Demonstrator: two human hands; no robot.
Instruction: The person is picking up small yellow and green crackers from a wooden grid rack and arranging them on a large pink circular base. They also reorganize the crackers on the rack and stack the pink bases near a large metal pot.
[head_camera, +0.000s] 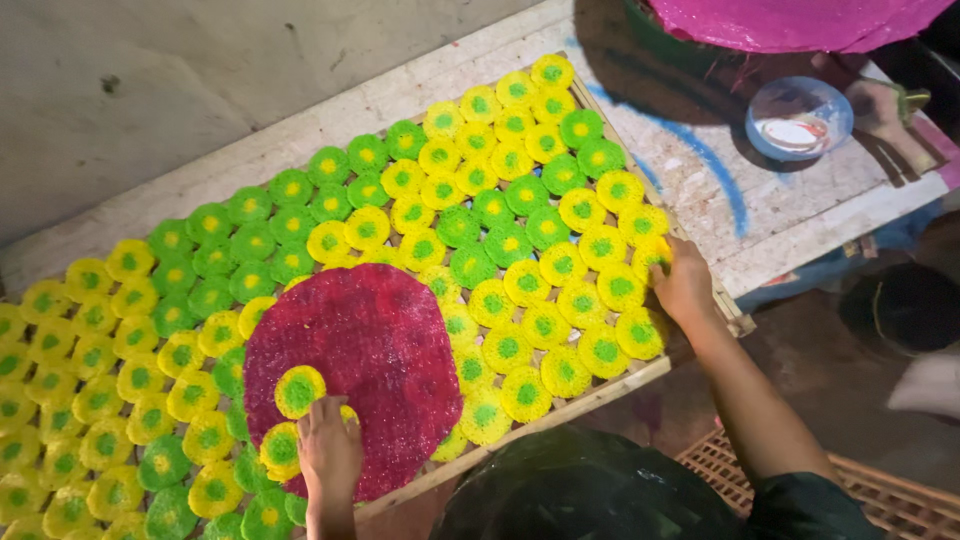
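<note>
Discs (508, 348) of yellow and green, lacy and round, cover the long wooden rack (610, 385) from the near left to the far right. I see my left hand (328, 452) at the near edge, fingers curled down onto a big red mat (375, 360) lying over the discs, just beside two discs sitting on it. My right hand (683, 283) rests at the rack's right edge, fingers pinching a yellow disc (652, 254). Further right, a blue bowl (797, 118) stands on the table (800, 225).
</note>
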